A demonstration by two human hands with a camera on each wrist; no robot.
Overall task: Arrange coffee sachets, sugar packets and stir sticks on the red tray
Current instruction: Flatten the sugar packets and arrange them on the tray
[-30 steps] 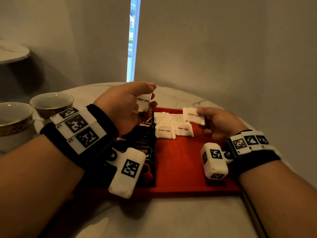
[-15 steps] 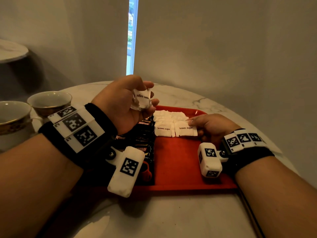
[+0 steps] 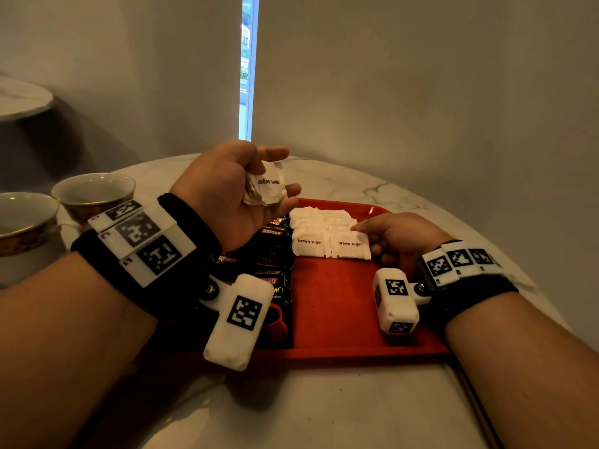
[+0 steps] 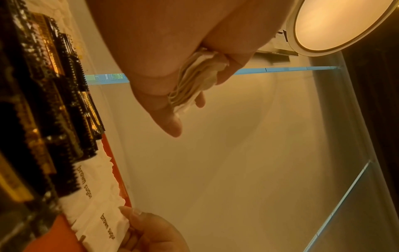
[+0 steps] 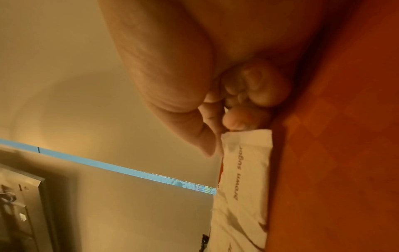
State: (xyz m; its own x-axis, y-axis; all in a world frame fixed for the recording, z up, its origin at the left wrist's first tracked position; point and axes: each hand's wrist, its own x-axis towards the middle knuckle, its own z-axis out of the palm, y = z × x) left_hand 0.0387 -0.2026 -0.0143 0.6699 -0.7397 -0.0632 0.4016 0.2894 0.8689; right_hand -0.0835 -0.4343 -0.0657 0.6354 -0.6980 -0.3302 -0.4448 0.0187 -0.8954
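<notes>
A red tray (image 3: 330, 303) lies on the round marble table. Black Kopiko coffee sachets (image 3: 274, 254) overlap in a column on its left side. White brown-sugar packets (image 3: 319, 218) lie in rows at the tray's far middle. The front row has two packets side by side, a left one (image 3: 309, 244) and a right one (image 3: 348, 246). My right hand (image 3: 366, 238) pinches the right edge of that right packet (image 5: 246, 167), which lies flat on the tray. My left hand (image 3: 285, 173) hovers above the sachets and grips a stack of sugar packets (image 3: 267, 186), also seen edge-on in the left wrist view (image 4: 194, 81).
Two gold-rimmed cups (image 3: 94, 189) (image 3: 22, 215) stand on the table at the left. A grey wall rises close behind the table's (image 3: 324, 400) far edge. The near right part of the tray is bare red surface.
My right hand brought a sugar packet down from mid-air and laid it on the tray as the right packet of the front row. My left hand turned its palm up slightly.
</notes>
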